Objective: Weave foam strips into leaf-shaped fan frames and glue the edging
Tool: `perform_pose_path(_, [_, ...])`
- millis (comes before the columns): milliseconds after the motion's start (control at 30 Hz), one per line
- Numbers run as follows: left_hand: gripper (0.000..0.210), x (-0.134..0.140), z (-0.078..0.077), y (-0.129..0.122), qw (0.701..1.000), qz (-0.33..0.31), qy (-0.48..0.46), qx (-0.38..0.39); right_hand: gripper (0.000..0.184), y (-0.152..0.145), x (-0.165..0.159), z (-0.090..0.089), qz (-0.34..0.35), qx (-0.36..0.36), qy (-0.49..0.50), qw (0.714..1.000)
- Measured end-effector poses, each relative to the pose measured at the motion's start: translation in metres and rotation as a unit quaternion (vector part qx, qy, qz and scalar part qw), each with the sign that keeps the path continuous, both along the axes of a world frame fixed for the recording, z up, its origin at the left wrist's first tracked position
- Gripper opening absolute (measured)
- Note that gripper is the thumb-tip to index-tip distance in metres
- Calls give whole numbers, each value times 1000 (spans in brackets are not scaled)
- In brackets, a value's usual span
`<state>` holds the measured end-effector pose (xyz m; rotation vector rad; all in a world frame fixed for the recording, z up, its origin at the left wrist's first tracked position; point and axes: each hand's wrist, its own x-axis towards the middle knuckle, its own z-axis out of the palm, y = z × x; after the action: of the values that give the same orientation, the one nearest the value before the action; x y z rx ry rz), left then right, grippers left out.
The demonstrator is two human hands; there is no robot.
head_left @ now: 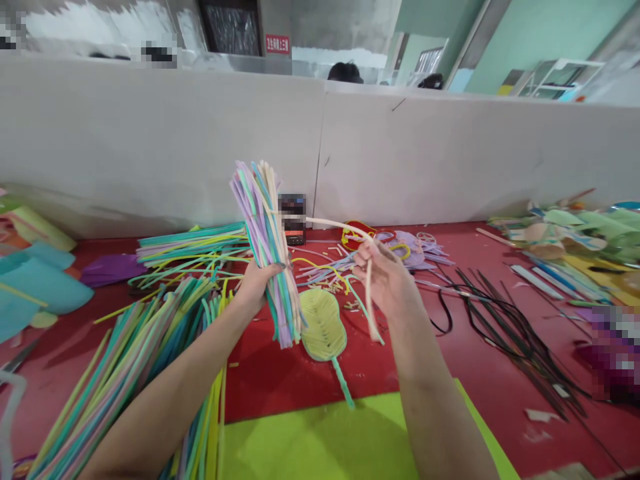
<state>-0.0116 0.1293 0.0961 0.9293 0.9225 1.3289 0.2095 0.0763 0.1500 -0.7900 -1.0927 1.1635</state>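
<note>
My left hand (255, 285) is wrapped round the lower part of a bundle of pipe cleaners (264, 227) in lilac, mint, blue and cream, held nearly upright above the table. In my right hand (383, 270) a single cream pipe cleaner (335, 223) is pinched. It curves over from the bundle's side to my fingers, and its other end hangs below them. Between the hands, on the red tabletop, lies a yellow leaf shape (324, 323) with a mint green stem (343, 383).
A large heap of coloured pipe cleaners (125, 373) lies under my left forearm. A lime green sheet (320, 440) covers the near table. Dark stems and a black cable (493, 320) lie right. A white partition (200, 147) stands behind; a phone-like device (295, 233) leans there.
</note>
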Motion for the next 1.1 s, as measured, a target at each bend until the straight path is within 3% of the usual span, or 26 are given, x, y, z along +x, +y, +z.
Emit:
perform_pose_path(133, [32, -5, 2, -2, 997, -53, -51, -25, 15, 2, 20, 3, -73, 66, -15, 995])
perform_pose_path(233, [34, -12, 5, -4, 986, -124, -95, -58, 14, 3, 21, 3, -98, 73, 23, 992])
perform_pose_path(400, [49, -21, 5, -6, 950, -268, -160, -17, 14, 4, 3, 0, -23, 1, 133, 991])
perform_pose_path(533, [44, -26, 2, -3, 925, -346, -157, -23, 14, 4, -7, -3, 12, -15, 154, 988])
perform_pose_path(800, [35, -24, 10, 1, 939, -296, -175, 16, 11, 4, -9, -6, 39, -5, 122, 992])
perform_pose_path(900, [39, -25, 6, 2, 948, -278, -151, 28, 11, 5, -12, -8, 29, 3, 74, 997])
perform_pose_path(1000, [48, -22, -7, 0, 971, -230, -61, 21, 16, 5, -23, -12, 3, -17, 37, 999])
perform_pose_path(1100, [60, -13, -17, -4, 984, -158, 77, 18, 28, 3, -41, -18, 10, -99, 21, 995])
